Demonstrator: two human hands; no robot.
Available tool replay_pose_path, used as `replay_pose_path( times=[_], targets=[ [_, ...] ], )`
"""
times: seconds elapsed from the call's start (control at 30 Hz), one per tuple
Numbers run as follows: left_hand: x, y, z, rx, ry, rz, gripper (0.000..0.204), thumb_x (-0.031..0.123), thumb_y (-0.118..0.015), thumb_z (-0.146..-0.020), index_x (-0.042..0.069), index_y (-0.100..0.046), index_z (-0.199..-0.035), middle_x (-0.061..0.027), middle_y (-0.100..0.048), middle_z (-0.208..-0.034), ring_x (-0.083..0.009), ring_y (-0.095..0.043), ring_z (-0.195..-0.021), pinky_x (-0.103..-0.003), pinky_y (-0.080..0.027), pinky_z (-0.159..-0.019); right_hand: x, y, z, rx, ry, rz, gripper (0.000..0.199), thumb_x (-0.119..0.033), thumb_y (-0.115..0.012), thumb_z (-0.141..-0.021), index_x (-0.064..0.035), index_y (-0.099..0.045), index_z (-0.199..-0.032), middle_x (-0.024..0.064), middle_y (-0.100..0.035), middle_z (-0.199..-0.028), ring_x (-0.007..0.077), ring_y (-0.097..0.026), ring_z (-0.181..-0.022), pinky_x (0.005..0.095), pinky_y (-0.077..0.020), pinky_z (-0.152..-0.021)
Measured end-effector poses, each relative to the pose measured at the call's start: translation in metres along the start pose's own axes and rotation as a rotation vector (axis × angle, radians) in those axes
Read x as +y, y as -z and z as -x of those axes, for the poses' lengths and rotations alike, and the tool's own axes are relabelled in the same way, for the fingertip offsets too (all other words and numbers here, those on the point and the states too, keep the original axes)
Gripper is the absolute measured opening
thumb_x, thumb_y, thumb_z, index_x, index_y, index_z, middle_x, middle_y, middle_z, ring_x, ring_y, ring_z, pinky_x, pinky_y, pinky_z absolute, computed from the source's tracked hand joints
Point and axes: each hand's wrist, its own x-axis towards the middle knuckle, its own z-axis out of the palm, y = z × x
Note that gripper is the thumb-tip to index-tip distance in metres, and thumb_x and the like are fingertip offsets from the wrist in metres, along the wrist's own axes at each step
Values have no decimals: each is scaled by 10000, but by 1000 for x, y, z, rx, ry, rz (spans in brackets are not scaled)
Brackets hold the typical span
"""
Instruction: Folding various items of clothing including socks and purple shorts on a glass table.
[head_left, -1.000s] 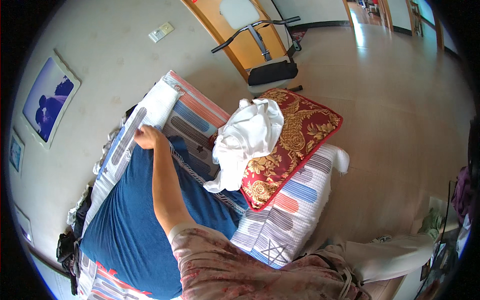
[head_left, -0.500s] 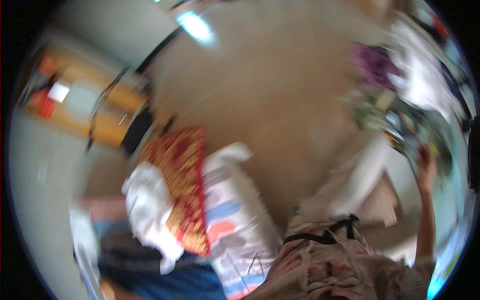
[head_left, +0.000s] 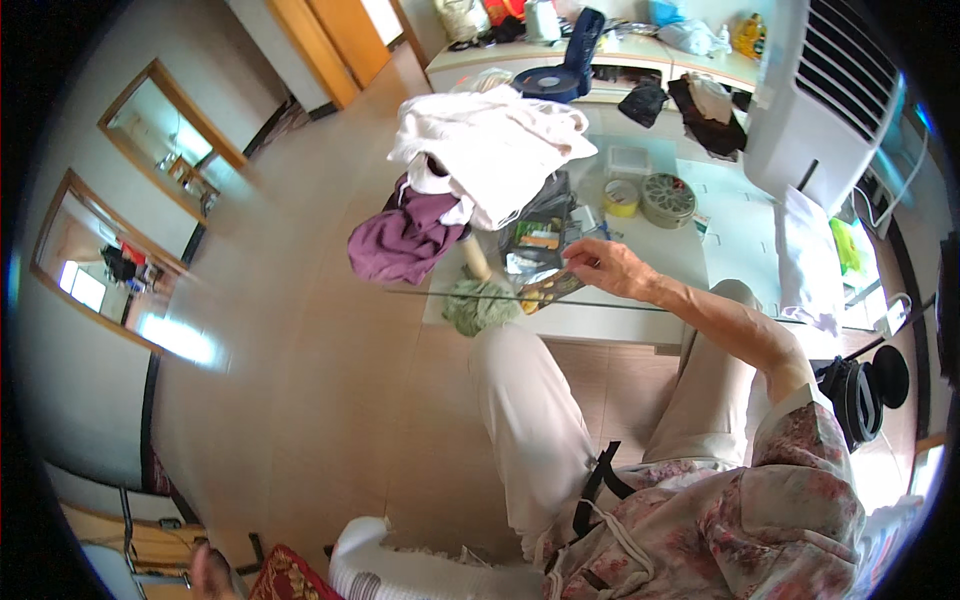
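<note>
My right hand (head_left: 612, 268) is above the front edge of a glass-topped table (head_left: 735, 265), thumb and fingertips closed together. Whatever they pinch, if anything, is too small to make out. Just beyond the fingers is a dark tray (head_left: 540, 228) of small items. A light green crumpled cloth (head_left: 478, 308) sits at the table's near left corner. Beside it lie a purple garment (head_left: 405, 238) and a heaped white garment (head_left: 490, 145). At the lower left edge, my left hand (head_left: 210, 572) shows only in part, fingers stretched out beside a red patterned cushion (head_left: 292, 578).
A roll of tape (head_left: 621, 197) and a round tin (head_left: 668, 200) stand on the table. A white air cooler (head_left: 825, 95) rises at the right. Behind is a low cabinet (head_left: 640, 52) with bags on it. Tiled floor (head_left: 330, 400) stretches left toward doorways.
My view has swung to the right, from the sofa side with its bedding and cushion to the table. The blur has mostly gone. My right hand now appears at the table's front edge.
</note>
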Motion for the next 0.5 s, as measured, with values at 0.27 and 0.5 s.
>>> replay_pose_path(
  times=[0.27,0.5],
  targets=[
    [161,-305,45,-651,-726,241,178,49,-681,-782,43,-723,-955,-185,-572,-1264,-340,-545,-1172,-419,-429,-993,-49,-18,-84,176,165,138,561,-329,-662,-860,-56,-482,-1316,161,-623,-1198,279,-629,-1037,412,-496,-945],
    [197,-412,76,-706,-744,567,174,78,-695,-768,50,-726,-937,-158,-562,-1250,-307,-569,-1072,-383,-480,-880,-84,-54,-208,305,13,350,1022,-458,-784,-677,-119,-254,-1483,167,-435,-1404,419,-346,-1314,592,-376,-1020]
  ],
)
